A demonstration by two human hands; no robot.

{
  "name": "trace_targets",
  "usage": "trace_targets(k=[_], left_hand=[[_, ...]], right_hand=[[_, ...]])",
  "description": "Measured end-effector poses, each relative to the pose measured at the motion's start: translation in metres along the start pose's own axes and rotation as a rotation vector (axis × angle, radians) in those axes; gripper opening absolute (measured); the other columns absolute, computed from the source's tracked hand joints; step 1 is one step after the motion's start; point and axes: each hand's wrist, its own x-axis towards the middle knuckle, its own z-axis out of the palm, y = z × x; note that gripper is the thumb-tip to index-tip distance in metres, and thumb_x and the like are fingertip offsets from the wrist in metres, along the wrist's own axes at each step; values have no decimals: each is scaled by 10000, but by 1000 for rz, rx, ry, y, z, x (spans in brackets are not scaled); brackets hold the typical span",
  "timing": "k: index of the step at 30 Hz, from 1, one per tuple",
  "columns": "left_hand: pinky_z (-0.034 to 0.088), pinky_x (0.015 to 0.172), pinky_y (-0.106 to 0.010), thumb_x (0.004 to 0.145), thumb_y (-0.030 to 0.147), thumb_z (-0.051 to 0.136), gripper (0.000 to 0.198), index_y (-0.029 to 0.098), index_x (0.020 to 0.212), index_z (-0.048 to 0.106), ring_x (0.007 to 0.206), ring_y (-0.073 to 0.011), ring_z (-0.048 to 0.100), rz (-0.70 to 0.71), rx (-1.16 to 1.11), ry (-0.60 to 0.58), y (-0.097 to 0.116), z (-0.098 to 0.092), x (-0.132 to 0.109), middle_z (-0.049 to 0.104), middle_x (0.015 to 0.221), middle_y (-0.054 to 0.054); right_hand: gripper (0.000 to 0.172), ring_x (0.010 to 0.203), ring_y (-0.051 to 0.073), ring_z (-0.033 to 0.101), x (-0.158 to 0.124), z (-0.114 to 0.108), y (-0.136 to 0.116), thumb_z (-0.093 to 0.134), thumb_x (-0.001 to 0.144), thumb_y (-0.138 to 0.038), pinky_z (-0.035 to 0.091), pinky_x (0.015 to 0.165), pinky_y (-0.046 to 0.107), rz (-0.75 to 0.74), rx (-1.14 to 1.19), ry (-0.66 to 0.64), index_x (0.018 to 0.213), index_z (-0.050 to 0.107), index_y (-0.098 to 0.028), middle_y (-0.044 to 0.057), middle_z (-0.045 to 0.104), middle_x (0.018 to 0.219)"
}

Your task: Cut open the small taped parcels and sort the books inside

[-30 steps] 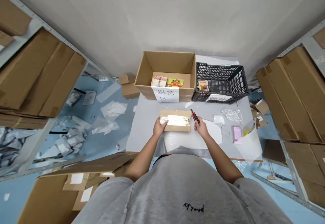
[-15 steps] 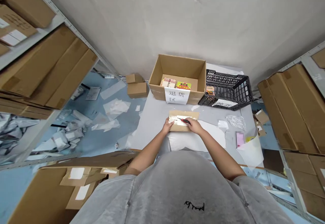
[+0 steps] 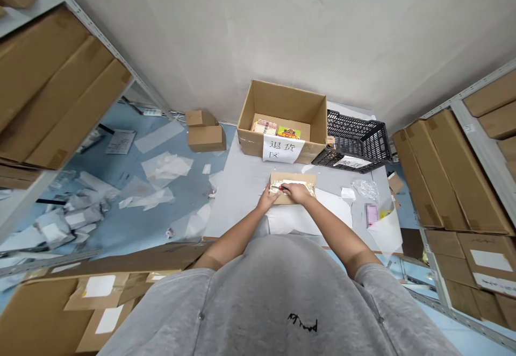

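Note:
A small cardboard box (image 3: 293, 177) with a white label and shiny tape lies on the table in front of me. My left hand (image 3: 267, 199) grips its left end, fingers closed around the edge. In my right hand (image 3: 297, 192) is a red and black utility knife (image 3: 281, 187), its tip pointing left over the taped top near my left fingers. Whether the blade touches the tape is too small to tell. Under the box's near side a white sheet (image 3: 322, 213) is spread on the table.
Behind the small box stand an open carton (image 3: 252, 143) holding several packets and a black plastic crate (image 3: 374, 157), both with paper signs. Bubble wrap (image 3: 365, 190) and a pink item (image 3: 371, 215) lie at right. Shelves of cartons (image 3: 439, 168) flank both sides; papers (image 3: 167, 165) litter the floor.
My right hand has moved left along the box's top with the knife, nearer my left hand. The left hand keeps its hold. My view has shifted slightly to the right.

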Motion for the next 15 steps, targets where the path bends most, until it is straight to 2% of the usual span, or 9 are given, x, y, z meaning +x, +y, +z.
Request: trace_targets(k=[6, 10, 15], left_hand=[[501, 1210, -439, 878, 436, 845, 853, 255, 1651, 535, 1343, -291, 709, -19, -34, -26, 4, 1, 5, 753, 1462, -83], [507, 1211, -450, 872, 460, 852, 870, 224, 1650, 539, 1327, -306, 716, -19, -80, -30, 3, 2, 5, 747, 1469, -117], [494, 1234, -503, 839, 511, 892, 941, 226, 1660, 533, 1325, -340, 716, -13, -73, -8, 3, 1, 5, 758, 1428, -129]], right_hand=[[472, 1172, 279, 737, -2, -5, 5, 358, 1194, -493, 489, 939, 329, 85, -86, -12, 1512, 677, -352, 87, 791, 1354], [478, 1170, 279, 739, -9, -7, 18, 354, 1196, -483, 490, 953, 336, 113, -113, -43, 1537, 663, -356, 106, 789, 1350], [456, 1194, 279, 736, -10, -7, 26, 379, 1185, -365, 502, 982, 348, 91, -131, -43, 1547, 656, -362, 113, 777, 1375]])
